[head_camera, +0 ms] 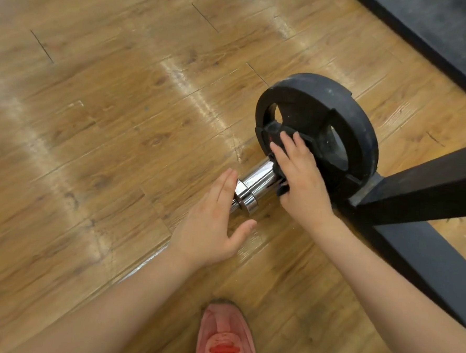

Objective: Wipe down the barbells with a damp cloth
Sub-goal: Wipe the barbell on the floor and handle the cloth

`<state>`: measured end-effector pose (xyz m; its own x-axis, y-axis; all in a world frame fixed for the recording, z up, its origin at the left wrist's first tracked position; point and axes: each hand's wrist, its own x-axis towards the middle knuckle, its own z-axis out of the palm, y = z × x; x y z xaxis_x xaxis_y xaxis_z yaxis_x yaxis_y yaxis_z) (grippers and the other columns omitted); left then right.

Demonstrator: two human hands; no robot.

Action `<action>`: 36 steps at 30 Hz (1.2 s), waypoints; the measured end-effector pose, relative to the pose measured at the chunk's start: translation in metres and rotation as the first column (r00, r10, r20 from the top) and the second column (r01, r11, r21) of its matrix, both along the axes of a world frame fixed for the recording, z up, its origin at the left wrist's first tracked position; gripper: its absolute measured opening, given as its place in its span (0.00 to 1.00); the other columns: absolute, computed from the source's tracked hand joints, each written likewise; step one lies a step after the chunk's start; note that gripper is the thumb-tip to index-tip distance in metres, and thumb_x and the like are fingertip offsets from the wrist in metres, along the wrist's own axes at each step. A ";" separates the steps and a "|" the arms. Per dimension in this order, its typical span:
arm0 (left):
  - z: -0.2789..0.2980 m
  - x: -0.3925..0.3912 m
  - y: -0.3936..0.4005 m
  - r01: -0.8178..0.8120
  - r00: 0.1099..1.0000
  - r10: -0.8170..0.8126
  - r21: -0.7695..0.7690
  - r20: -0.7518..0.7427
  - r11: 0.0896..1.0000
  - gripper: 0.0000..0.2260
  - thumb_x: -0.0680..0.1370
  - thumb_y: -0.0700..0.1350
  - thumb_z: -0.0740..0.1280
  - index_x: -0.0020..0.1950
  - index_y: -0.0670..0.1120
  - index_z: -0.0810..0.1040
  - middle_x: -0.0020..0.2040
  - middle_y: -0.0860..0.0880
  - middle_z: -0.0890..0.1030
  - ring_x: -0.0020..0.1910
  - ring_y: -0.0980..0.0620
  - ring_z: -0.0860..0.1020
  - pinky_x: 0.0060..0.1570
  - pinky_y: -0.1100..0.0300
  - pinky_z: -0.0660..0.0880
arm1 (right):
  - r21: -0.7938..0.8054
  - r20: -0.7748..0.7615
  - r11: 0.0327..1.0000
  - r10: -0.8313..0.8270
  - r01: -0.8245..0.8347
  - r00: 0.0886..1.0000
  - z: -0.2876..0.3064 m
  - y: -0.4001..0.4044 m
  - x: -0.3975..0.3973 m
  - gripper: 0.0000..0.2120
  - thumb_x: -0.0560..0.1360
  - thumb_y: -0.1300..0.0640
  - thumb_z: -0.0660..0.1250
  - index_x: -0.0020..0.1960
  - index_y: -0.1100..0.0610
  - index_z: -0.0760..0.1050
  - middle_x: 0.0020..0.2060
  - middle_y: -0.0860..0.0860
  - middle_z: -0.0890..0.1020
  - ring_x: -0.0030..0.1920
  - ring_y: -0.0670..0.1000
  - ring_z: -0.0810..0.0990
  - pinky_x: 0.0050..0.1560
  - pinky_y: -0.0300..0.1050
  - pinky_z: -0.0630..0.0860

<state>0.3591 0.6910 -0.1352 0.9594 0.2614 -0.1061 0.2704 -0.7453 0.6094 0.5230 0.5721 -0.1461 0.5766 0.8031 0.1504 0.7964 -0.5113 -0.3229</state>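
Chrome barbell sleeve (256,182) lies low over the wood-plank floor (94,113), its collared end pointing toward the lower left. A black rubber weight plate with cut-out grip holes (339,114) sits on the sleeve, standing upright on its edge.

Dark cloth (281,189): only a small part shows, at the plate hub and at the base of the sleeve, mostly covered by the right hand (300,175). Right hand lies flat over the cloth, fingers straight and spread across the plate's hub, palm pressing toward the plate face. Whether the thumb hooks the cloth cannot be told.

Left hand (215,221) is opened wide, fingers straight and together, thumb spread outward. Fingertips touch the collared end of the sleeve; nothing is held in it.

Just behind the plate, to the right, a dark metal frame (416,193) with an angled strut rests on the floor, close beside the plate's lower rim. Dark mat (453,31) occupies the upper right corner. A pink and red sports shoe (226,339) stands on the floor at the bottom edge, between the two forearms.
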 end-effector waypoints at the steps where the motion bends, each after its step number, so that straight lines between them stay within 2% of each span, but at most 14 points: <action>1: 0.000 0.000 0.000 0.000 1.000 0.000 0.003 0.000 1.000 0.40 0.72 0.67 0.47 0.78 0.45 0.43 0.79 0.48 0.50 0.72 0.62 0.45 0.68 0.68 0.45 | 0.009 -0.003 1.000 0.001 -0.001 1.000 -0.001 0.002 -0.006 0.42 0.61 0.76 0.70 0.73 0.62 0.63 0.72 0.58 0.65 0.75 0.58 0.54 0.72 0.57 0.50; 6: 0.002 -0.001 -0.001 0.008 1.000 -0.008 0.010 -0.019 1.000 0.41 0.72 0.67 0.45 0.78 0.45 0.42 0.79 0.49 0.47 0.71 0.64 0.43 0.67 0.70 0.43 | 0.031 0.078 0.942 0.331 -0.334 0.940 -0.012 -0.006 -0.011 0.34 0.68 0.73 0.51 0.73 0.58 0.59 0.71 0.57 0.66 0.74 0.55 0.56 0.75 0.50 0.49; 7: 0.002 -0.001 -0.001 0.009 1.000 -0.009 0.012 -0.019 1.000 0.41 0.72 0.68 0.45 0.78 0.45 0.42 0.79 0.49 0.47 0.71 0.64 0.42 0.67 0.70 0.43 | 0.031 0.094 0.948 0.312 -0.316 0.946 -0.012 -0.008 -0.003 0.36 0.67 0.75 0.53 0.73 0.58 0.58 0.72 0.58 0.65 0.74 0.56 0.56 0.75 0.51 0.51; 10: 0.003 -0.001 -0.001 0.012 1.000 -0.012 0.020 -0.026 1.000 0.41 0.71 0.68 0.45 0.78 0.46 0.41 0.79 0.49 0.47 0.71 0.64 0.43 0.66 0.70 0.42 | 0.131 0.058 0.988 0.079 -0.086 0.995 -0.014 -0.011 0.009 0.42 0.62 0.81 0.64 0.73 0.61 0.59 0.71 0.62 0.65 0.72 0.58 0.58 0.71 0.56 0.59; 13: 0.002 -0.001 -0.001 0.007 1.000 -0.007 0.025 -0.019 1.000 0.41 0.72 0.67 0.45 0.78 0.46 0.41 0.79 0.49 0.48 0.71 0.64 0.44 0.67 0.69 0.43 | 0.297 0.057 0.955 0.006 -0.023 0.998 -0.019 -0.008 0.004 0.28 0.69 0.76 0.57 0.69 0.69 0.65 0.67 0.66 0.69 0.70 0.59 0.63 0.73 0.44 0.58; 15: 0.002 -0.001 -0.001 0.004 1.000 -0.004 0.023 -0.008 1.000 0.41 0.72 0.67 0.47 0.78 0.45 0.43 0.79 0.48 0.49 0.71 0.63 0.45 0.68 0.68 0.44 | 0.365 0.066 0.930 0.017 -0.039 0.998 -0.021 -0.006 0.002 0.22 0.72 0.72 0.53 0.65 0.71 0.70 0.64 0.66 0.73 0.68 0.59 0.66 0.73 0.44 0.60; 17: 0.001 -0.001 -0.002 0.002 1.000 -0.002 0.025 -0.002 1.000 0.40 0.73 0.66 0.48 0.78 0.44 0.44 0.79 0.46 0.51 0.72 0.62 0.47 0.68 0.66 0.47 | 0.353 0.074 0.933 0.046 -0.069 0.996 -0.022 -0.007 0.000 0.21 0.73 0.72 0.54 0.63 0.71 0.72 0.62 0.64 0.75 0.68 0.60 0.67 0.73 0.48 0.60; 19: 0.001 -0.002 -0.002 0.001 1.000 -0.001 0.037 0.004 0.999 0.40 0.73 0.66 0.48 0.78 0.44 0.44 0.79 0.46 0.52 0.72 0.61 0.47 0.68 0.65 0.47 | 0.268 0.077 0.958 0.085 -0.102 0.993 -0.022 -0.011 -0.004 0.22 0.73 0.69 0.54 0.66 0.69 0.70 0.65 0.62 0.73 0.71 0.59 0.64 0.74 0.52 0.55; 22: 0.000 -0.001 -0.002 -0.006 1.000 0.006 0.047 0.012 0.999 0.40 0.73 0.66 0.48 0.78 0.44 0.45 0.79 0.46 0.51 0.72 0.61 0.48 0.68 0.65 0.49 | 0.131 -0.009 0.984 0.125 -0.123 0.992 -0.014 -0.018 -0.006 0.27 0.74 0.56 0.58 0.72 0.63 0.63 0.73 0.56 0.63 0.75 0.54 0.53 0.74 0.57 0.48; 25: 0.000 -0.001 -0.003 -0.011 1.000 0.010 0.050 0.015 0.999 0.40 0.74 0.65 0.49 0.78 0.43 0.46 0.79 0.45 0.52 0.73 0.59 0.50 0.68 0.64 0.51 | 0.139 -0.189 0.983 0.144 -0.119 0.971 -0.008 -0.020 -0.007 0.33 0.76 0.44 0.59 0.75 0.58 0.57 0.75 0.51 0.50 0.76 0.49 0.43 0.75 0.50 0.44; 27: 0.001 0.000 -0.004 -0.015 1.000 0.015 0.054 0.015 0.998 0.40 0.74 0.65 0.50 0.78 0.43 0.46 0.78 0.45 0.53 0.73 0.58 0.51 0.68 0.63 0.51 | 0.225 -0.216 0.972 0.117 -0.067 0.969 -0.011 -0.018 -0.004 0.27 0.78 0.47 0.57 0.74 0.57 0.60 0.75 0.54 0.50 0.76 0.50 0.44 0.75 0.44 0.45; 31: 0.000 0.000 -0.004 -0.017 1.000 0.016 0.072 0.010 0.997 0.39 0.74 0.64 0.51 0.78 0.42 0.49 0.78 0.44 0.54 0.75 0.56 0.53 0.68 0.63 0.51 | 0.301 -0.078 0.953 0.040 -0.014 0.996 -0.022 -0.008 -0.010 0.20 0.79 0.60 0.56 0.70 0.64 0.67 0.71 0.61 0.65 0.74 0.58 0.57 0.72 0.60 0.58; 33: -0.001 -0.001 -0.004 -0.024 1.000 0.023 0.079 0.015 0.997 0.39 0.75 0.63 0.52 0.78 0.40 0.51 0.77 0.43 0.56 0.75 0.51 0.57 0.67 0.61 0.55 | 0.291 0.044 0.945 0.143 -0.149 0.989 -0.029 -0.006 -0.021 0.19 0.78 0.64 0.57 0.67 0.66 0.69 0.67 0.61 0.71 0.71 0.59 0.64 0.73 0.54 0.59; 36: -0.001 0.000 -0.004 -0.024 1.000 0.024 0.085 0.007 0.996 0.39 0.75 0.63 0.53 0.78 0.40 0.51 0.77 0.43 0.57 0.74 0.52 0.57 0.67 0.60 0.54 | 0.191 0.101 0.895 0.391 -0.404 0.915 -0.029 -0.012 -0.015 0.20 0.77 0.67 0.56 0.68 0.63 0.66 0.67 0.58 0.70 0.70 0.57 0.65 0.74 0.47 0.56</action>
<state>0.3587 0.6868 -0.1360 0.9533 0.2923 -0.0767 0.2855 -0.7881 0.5454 0.5081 0.5602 -0.1748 0.2007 0.9117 0.3585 0.9402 -0.0764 -0.3321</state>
